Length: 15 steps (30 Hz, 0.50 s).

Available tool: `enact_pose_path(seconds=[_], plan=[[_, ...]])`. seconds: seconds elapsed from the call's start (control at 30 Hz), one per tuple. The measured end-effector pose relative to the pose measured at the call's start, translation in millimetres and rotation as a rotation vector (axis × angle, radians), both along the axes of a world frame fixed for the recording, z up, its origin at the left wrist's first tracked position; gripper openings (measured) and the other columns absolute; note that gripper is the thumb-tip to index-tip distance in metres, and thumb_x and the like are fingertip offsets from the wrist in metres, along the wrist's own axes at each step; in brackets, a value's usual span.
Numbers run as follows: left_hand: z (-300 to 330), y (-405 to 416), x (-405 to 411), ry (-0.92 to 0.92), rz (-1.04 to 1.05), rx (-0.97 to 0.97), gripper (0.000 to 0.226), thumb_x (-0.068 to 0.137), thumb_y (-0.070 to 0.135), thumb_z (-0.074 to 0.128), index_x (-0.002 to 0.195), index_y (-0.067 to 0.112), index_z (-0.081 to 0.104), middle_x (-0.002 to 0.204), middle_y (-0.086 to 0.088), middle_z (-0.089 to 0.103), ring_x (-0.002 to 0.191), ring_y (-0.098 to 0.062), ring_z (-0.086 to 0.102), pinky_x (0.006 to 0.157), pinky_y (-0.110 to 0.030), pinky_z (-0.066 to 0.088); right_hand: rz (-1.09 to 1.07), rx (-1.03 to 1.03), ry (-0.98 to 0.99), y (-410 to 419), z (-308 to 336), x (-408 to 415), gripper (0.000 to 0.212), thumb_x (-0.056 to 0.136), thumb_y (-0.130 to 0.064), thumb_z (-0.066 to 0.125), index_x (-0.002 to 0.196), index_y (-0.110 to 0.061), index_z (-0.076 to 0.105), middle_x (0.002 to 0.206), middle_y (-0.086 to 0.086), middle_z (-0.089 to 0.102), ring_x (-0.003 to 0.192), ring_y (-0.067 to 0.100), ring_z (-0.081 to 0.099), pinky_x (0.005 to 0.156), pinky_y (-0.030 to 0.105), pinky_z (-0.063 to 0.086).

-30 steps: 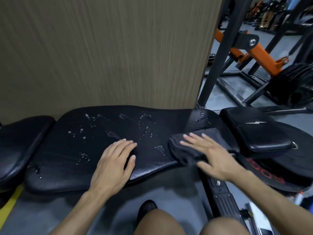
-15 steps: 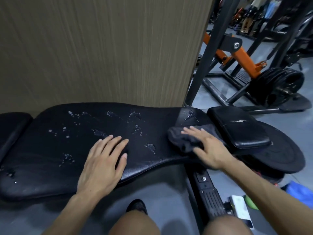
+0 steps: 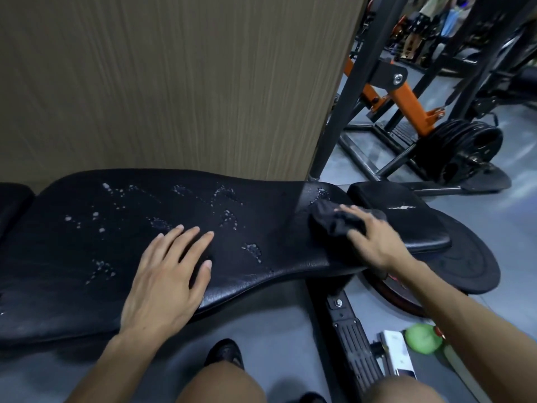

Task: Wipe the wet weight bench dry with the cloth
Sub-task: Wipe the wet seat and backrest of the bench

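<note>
Barely started: my right hand (image 3: 374, 242) is pressing the bunched cloth (image 3: 331, 221) at the bench (image 3: 87, 286)'s right end, left hand (image 3: 167, 274) lying flat and open, droplets (image 3: 229, 219) covering center-left.

- A wood-grain panel (image 3: 174, 82) rises behind.
- An orange-and-black rack (image 3: 406, 97) holds stacked weight plates (image 3: 462, 149).
- A green ball (image 3: 422, 337) lies on the grey floor (image 3: 276, 330).
</note>
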<state>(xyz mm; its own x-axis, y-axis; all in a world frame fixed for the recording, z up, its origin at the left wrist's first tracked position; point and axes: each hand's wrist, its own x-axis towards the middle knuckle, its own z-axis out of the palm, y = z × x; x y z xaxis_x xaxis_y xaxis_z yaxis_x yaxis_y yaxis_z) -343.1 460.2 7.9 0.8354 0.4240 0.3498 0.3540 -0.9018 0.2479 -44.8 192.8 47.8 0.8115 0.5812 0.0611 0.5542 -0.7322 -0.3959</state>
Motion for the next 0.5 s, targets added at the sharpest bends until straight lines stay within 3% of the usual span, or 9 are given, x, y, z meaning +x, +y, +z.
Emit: enact_pose_path(seconds=[0.07,0.2,0.3,0.37,0.43,0.5], plan=[[0,-1,0,-0.001,0.007,-0.003,0.05,0.1,0.04,0.039,0.147,0.025,0.049,0.151,0.002,0.049,0.147,-0.021,0.034,0.122,-0.045,0.023,-0.094,-0.006,0.01,12,-2,3,0.075,0.079,-0.053,0.039,0.151,-0.033,0.044,0.161,0.001,0.037,0.149,0.028,0.032,0.121,0.042,0.026],[-1,-1,3,-0.007,0.006,-0.001,0.051,0.099,0.039,0.041,0.147,0.024,0.05,0.15,0.001,0.05,0.148,-0.022,0.034,0.122,-0.046,0.025,0.275,-0.127,-0.157,29,-27,-29,0.08,0.081,-0.055,0.035,0.158,-0.034,0.028,0.166,-0.007,0.017,0.156,0.019,0.009,0.126,0.042,0.002],[-3,0,6,-0.018,0.018,0.004,0.051,0.098,0.038,0.043,0.145,0.022,0.053,0.149,-0.001,0.052,0.146,-0.024,0.037,0.12,-0.05,0.027,0.367,-0.179,-0.176,23,-27,-24,0.084,0.085,-0.075,0.032,0.159,-0.038,0.017,0.167,-0.011,0.006,0.156,0.014,-0.002,0.126,0.044,0.001],[-2,-1,7,-0.014,0.039,0.012,0.052,0.097,0.039,0.042,0.144,0.02,0.054,0.148,-0.002,0.053,0.146,-0.025,0.038,0.12,-0.05,0.028,0.398,-0.198,-0.134,21,-21,-20,0.093,0.083,-0.088,0.016,0.16,-0.036,0.015,0.167,-0.012,0.001,0.156,0.012,-0.006,0.126,0.043,-0.002],[-1,-2,9,-0.002,0.055,0.026,0.052,0.098,0.039,0.04,0.144,0.019,0.054,0.148,-0.003,0.053,0.145,-0.026,0.039,0.12,-0.05,0.028,0.399,-0.132,-0.049,23,-13,-15,0.094,0.083,-0.089,0.008,0.157,-0.036,0.028,0.168,-0.009,0.013,0.156,0.013,0.002,0.126,0.043,0.003],[0,-3,9,0.013,0.061,0.026,0.053,0.098,0.041,0.038,0.145,0.019,0.053,0.148,-0.004,0.053,0.146,-0.026,0.038,0.12,-0.05,0.028,0.332,-0.041,-0.022,29,-11,-9,0.083,0.088,-0.083,0.016,0.15,-0.036,0.046,0.162,-0.007,0.033,0.154,0.016,0.018,0.125,0.045,0.013]])
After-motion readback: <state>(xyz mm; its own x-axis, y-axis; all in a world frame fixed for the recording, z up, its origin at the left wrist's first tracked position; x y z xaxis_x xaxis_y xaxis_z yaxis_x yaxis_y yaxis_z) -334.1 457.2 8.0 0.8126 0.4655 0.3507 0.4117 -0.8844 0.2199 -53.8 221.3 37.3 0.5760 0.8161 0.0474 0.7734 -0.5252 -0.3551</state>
